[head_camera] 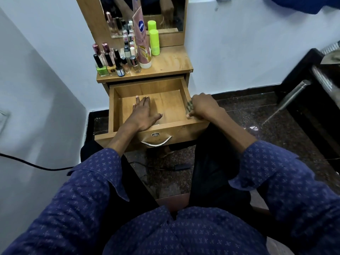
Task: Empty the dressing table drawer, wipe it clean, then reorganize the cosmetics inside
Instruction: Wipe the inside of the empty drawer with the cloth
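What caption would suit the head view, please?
Left hand flat inside the emptied drawer, right hand gripping its side.

Just one cam here, strapped to the person's head, wide-angle, tilted forward and steeply down. It looks past the lap straight into the pulled-out drawer at close range, with the bench top and mirror just behind and floor off right.
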A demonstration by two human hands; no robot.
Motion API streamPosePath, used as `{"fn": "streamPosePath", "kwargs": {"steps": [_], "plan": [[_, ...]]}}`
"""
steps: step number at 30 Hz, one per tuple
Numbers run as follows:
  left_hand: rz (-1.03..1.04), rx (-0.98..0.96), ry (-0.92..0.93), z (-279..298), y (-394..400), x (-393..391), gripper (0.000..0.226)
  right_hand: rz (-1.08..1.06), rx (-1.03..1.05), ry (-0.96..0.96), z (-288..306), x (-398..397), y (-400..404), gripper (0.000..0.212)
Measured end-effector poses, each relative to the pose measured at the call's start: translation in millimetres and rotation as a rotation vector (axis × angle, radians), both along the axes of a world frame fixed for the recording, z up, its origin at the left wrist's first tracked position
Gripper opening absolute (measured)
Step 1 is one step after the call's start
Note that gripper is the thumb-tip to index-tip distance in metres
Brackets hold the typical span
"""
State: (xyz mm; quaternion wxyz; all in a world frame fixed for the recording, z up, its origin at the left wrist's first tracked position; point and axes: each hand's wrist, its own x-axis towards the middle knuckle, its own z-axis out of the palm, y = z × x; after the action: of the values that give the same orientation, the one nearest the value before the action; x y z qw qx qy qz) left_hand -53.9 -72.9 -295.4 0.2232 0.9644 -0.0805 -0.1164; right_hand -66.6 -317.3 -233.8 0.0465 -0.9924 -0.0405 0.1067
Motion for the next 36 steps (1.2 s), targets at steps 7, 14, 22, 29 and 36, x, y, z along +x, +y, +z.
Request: {"fn": "streamPosePath", "kwargs": {"steps": [7,14,22,29,36], "plan": [[0.008,0.015,-0.020,0.5,2.3,-2.0,0.093,-0.028,-0.081,-0.147,-2.2,-3.6,17.5,0.019],[0.005,0.016,0.012,-1.3,1.4,-0.4,0.095,0.063,0.192,-0.336,-11.0,26.1,6.0,0.014],[0.019,0.000,0.009,-2.4,1.6,0.2,0.094,0.205,0.216,-0.140,-1.8,52.7,-8.4,0.018],[0.035,-0.008,-0.001,-2.6,0.4,-0.1,0.096,0.390,0.222,0.132,2.1,18.9,-38.4,0.039],[0.018,-0.017,0.048,1.5,-1.3,-1.3,0.094,0.206,0.494,0.047,-12.2,18.6,-54.0,0.041]]}}
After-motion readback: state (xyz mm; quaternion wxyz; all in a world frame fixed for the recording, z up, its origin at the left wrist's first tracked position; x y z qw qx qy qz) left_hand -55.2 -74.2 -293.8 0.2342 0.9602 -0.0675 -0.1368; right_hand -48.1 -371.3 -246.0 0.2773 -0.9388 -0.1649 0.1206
